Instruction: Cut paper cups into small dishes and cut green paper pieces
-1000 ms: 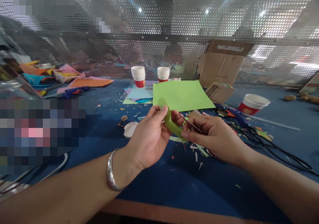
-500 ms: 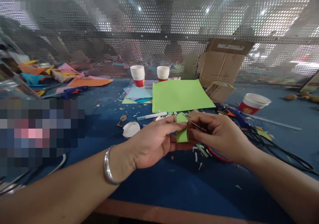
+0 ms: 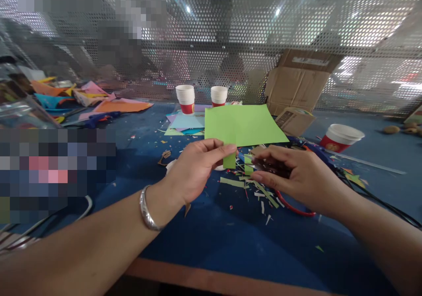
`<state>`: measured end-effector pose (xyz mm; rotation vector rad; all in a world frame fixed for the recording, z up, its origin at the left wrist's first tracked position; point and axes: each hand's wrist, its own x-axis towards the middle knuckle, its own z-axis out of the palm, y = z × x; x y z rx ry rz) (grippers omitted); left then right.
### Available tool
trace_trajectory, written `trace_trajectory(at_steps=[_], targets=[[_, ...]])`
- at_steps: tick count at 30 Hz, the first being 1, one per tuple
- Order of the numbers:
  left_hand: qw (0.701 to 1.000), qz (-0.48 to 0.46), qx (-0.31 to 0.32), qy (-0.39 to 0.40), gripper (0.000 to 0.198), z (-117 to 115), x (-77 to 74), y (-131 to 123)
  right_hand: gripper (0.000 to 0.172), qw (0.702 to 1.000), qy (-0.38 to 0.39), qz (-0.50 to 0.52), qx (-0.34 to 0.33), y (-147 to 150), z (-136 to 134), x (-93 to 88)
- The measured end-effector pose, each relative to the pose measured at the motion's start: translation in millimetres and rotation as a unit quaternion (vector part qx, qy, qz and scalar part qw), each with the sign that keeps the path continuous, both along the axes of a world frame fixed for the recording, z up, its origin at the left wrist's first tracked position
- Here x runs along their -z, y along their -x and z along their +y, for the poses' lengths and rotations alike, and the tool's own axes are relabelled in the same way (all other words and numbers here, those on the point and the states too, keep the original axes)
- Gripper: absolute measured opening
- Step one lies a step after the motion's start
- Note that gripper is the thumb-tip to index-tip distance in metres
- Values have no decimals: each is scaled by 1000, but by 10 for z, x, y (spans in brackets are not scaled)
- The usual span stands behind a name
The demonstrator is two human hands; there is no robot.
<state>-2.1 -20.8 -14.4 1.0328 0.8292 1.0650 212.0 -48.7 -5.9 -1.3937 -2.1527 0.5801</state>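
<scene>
A narrow strip of green paper (image 3: 229, 157) is pinched upright between the thumb and fingers of my left hand (image 3: 201, 166). My right hand (image 3: 290, 171) is closed around a pair of scissors (image 3: 272, 167), whose dark metal shows blurred between the thumb and fingers. Close to the scissors' tip is a small green paper piece (image 3: 248, 164); whether it touches the blades I cannot tell. The strip and the scissors are apart. Behind both hands lies a large green sheet (image 3: 245, 122). Thin paper scraps (image 3: 232, 182) are scattered below my hands.
Stacked paper cups (image 3: 185, 98) and a second stack (image 3: 219, 95) stand at the back. Another cup (image 3: 341, 137) is at the right, near a blue glue gun (image 3: 325, 157) and a black cable (image 3: 372, 203). A cardboard box (image 3: 296, 87) leans on the mesh. Coloured paper (image 3: 121, 106) lies left.
My left hand has moved left with the green strip, away from the scissors. The scissors no longer overlap the strip. A small green piece now shows separately by the right fingertips.
</scene>
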Motion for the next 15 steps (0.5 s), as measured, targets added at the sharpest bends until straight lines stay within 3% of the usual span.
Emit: trace_trajectory(at_steps=[15], targets=[[999, 8, -13, -49, 20, -48, 112, -55, 29, 992, -77, -71, -76, 97, -96, 17]])
